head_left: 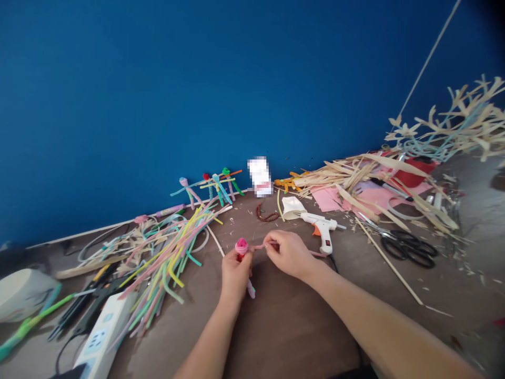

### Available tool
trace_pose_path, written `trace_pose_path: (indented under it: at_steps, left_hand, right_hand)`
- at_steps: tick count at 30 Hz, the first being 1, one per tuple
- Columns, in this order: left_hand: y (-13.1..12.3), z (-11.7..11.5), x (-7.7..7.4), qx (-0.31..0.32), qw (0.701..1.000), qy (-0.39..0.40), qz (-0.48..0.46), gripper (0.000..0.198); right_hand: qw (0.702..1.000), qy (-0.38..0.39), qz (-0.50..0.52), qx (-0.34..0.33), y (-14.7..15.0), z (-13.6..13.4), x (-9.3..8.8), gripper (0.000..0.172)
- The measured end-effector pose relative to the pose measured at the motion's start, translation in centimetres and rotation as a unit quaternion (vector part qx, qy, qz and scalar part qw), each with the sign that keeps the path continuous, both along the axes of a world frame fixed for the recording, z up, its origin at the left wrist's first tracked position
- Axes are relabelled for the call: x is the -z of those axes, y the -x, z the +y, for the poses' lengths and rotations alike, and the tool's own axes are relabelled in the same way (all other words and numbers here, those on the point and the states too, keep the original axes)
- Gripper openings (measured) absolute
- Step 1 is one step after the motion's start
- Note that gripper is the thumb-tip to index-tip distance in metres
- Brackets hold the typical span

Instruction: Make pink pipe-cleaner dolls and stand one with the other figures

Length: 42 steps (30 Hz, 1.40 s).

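Note:
My left hand (pixel 235 275) is closed around a small pipe cleaner figure (pixel 241 246). Its coiled pink head stands above my fingers, and a pale lilac end sticks out below them. From the figure a pink pipe cleaner (pixel 258 247) runs right, and my right hand (pixel 289 253) pinches it between thumb and fingers. Part of the strand shows again beyond the right hand. Just past that hand lies a white glue gun (pixel 325 226) with an orange trigger, its nozzle toward a crumpled white piece (pixel 292 207). My fingers hide the figure's middle.
Loose pipe cleaners (pixel 173 247) are heaped on the left, near a white power strip (pixel 104 329) and a white roll (pixel 27 295). Several finished figures (pixel 216 187) lean against the blue wall (pixel 236 79). Black scissors (pixel 410 247) and dried strips (pixel 351 176) lie right.

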<state>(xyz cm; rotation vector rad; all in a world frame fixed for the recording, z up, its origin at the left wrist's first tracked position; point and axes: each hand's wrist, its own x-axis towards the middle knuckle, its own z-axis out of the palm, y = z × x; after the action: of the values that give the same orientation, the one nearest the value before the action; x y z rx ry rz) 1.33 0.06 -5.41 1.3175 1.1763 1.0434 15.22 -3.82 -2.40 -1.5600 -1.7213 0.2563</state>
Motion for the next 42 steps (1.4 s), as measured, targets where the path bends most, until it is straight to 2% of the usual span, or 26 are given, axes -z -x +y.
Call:
trace_pose_path:
  at_steps: [5, 10, 13, 15, 19, 22, 24, 27, 35, 38, 42]
  left_hand:
    - [0.1, 0.1, 0.6, -0.026, 1.000, -0.016, -0.001, 0.027]
    - [-0.1, 0.0, 0.1, -0.047, 0.997, 0.005, -0.060, 0.026]
    - [-0.3, 0.0, -0.4, -0.023, 0.989, 0.048, -0.138, 0.026]
    - [-0.3, 0.0, -0.6, 0.008, 0.979, 0.084, -0.184, 0.027]
    - [-0.3, 0.0, -0.8, 0.057, 0.960, 0.132, -0.240, 0.027]
    - [-0.2, 0.1, -0.9, 0.072, 0.949, 0.155, -0.264, 0.025]
    - [-0.1, 0.1, -0.8, 0.083, 0.943, 0.167, -0.275, 0.022]
    - [0.0, 0.3, -0.7, 0.109, 0.930, 0.194, -0.293, 0.021]
    - [0.6, 0.8, -0.8, 0.183, 0.875, 0.310, -0.322, 0.017]
    - [0.7, 0.8, -0.9, 0.191, 0.876, 0.308, -0.320, 0.014]
    - [0.4, 0.6, -1.0, 0.179, 0.899, 0.255, -0.307, 0.016]
  right_hand:
    - [0.999, -0.013, -0.029, -0.027, 0.4, -0.5, -0.3, 0.014]
    - [0.998, -0.012, -0.012, -0.057, 0.7, -0.5, -0.1, 0.021]
    - [0.997, 0.010, 0.065, -0.045, 0.9, -0.3, 0.4, 0.017]
    - [0.985, 0.049, 0.159, -0.042, 1.1, 0.0, 0.8, 0.014]
    - [0.930, 0.128, 0.342, -0.051, 1.4, 0.5, 1.6, 0.011]
    - [0.906, 0.147, 0.391, -0.074, 1.4, 0.7, 1.7, 0.016]
    - [0.908, 0.135, 0.384, -0.095, 1.3, 0.7, 1.6, 0.020]
    - [0.930, 0.098, 0.340, -0.102, 1.0, 0.6, 1.5, 0.019]
    - [0.967, 0.032, 0.233, -0.103, 0.8, 0.4, 1.5, 0.016]
    - [0.982, -0.004, 0.159, -0.101, 0.6, 0.1, 1.0, 0.018]
    - [0.990, -0.015, 0.114, -0.082, 0.4, 0.1, 0.8, 0.018]
